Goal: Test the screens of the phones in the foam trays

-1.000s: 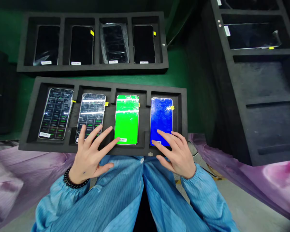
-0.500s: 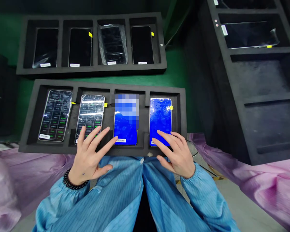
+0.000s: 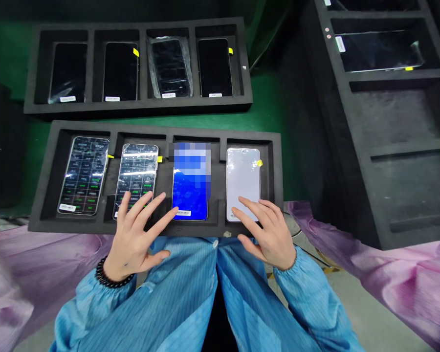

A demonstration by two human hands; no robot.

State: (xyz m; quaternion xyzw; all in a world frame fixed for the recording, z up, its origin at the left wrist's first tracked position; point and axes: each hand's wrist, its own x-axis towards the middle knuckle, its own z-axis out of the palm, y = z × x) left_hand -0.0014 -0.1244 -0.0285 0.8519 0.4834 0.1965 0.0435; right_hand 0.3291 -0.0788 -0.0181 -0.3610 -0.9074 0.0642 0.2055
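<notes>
The left hand's (image 3: 134,239) grip is open, clasping nothing: its index fingertip is at the lower left corner of a flat phone with a bright blue screen (image 3: 190,198), pixelated at the top, and other fingers overlap a silver-edged phone with a dark grid screen (image 3: 139,168). The right hand's (image 3: 269,234) grip is likewise open, two fingertips over the lower part of a flat phone with a pale white screen (image 3: 242,176); whether they press cannot be told. Both lit phones sit in the right-hand compartments of a long black foam tray (image 3: 198,230), with another grid-screen phone (image 3: 83,171) leftmost. Beyond it, on the green counter (image 3: 264,102), a second black foam tray (image 3: 139,104) holds four dark-screened phones (image 3: 215,68), one wrapped in clear plastic.
</notes>
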